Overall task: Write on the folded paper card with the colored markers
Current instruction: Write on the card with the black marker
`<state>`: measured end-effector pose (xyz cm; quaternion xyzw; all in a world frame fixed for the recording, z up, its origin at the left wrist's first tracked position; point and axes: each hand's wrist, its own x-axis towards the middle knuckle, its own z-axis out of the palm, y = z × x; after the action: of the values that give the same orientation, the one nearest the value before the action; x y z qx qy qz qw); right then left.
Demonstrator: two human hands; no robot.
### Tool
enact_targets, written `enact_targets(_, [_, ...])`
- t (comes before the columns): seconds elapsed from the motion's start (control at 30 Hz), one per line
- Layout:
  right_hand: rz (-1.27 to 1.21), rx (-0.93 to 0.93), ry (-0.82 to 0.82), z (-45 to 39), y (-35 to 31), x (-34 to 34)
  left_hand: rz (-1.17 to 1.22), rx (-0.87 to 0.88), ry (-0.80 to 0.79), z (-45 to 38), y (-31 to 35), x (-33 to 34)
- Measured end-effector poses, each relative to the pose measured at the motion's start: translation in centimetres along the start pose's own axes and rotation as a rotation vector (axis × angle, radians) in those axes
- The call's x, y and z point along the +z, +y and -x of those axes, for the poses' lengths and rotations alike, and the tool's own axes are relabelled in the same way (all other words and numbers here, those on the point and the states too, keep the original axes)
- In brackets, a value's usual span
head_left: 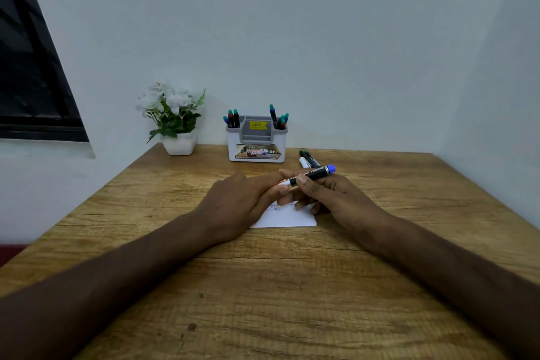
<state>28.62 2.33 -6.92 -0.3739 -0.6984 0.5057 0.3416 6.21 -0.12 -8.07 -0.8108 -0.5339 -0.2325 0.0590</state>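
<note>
On the grainy wooden table (292, 286) by pale walls, both hands, left hand (233, 207) and right hand (336, 199), gripped a slim black marker (312, 175) over white paper (287, 218).

My hands (233, 202) meet over the card (287, 218) mid-table (263, 286); behind it stands the holder (257, 143), plant (175, 120) to its left, loose markers (306, 158) right.

The left hand (242, 202) and right hand (336, 199) are covering most of the folded paper card (289, 218), leaving its faint writing too small to read. Left fingers (280, 181) are hiding the blue marker's (312, 175) cap end, at 9 o'clock. The loose markers (306, 158) at 12 o'clock are lying partly hidden behind it. The window (29, 67) is running off the frame's left edge.
</note>
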Motion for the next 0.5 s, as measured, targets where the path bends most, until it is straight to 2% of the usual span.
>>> enact_targets(0.1, [-0.044,-0.009,0.027,0.0,-0.1,0.0,0.077,-0.011,0.011,0.1,0.4,-0.8])
enact_targets(0.2, [-0.283,0.01,0.175,-0.4,-0.3,-0.4,0.14,-0.055,-0.011,0.0,-0.8,-1.8])
enact_targets(0.3, [-0.431,-0.013,0.296,-0.6,-0.3,-1.1,0.079,0.012,-0.083,0.8,-2.7,-2.8])
enact_targets(0.4, [-0.435,-0.034,0.305,-0.2,-0.5,-0.9,-0.003,0.056,-0.222,1.2,-3.3,-3.0])
enact_targets(0.5, [-0.335,-0.048,0.236,0.3,-0.7,-0.4,-0.031,0.059,-0.237,0.8,-3.0,-2.9])
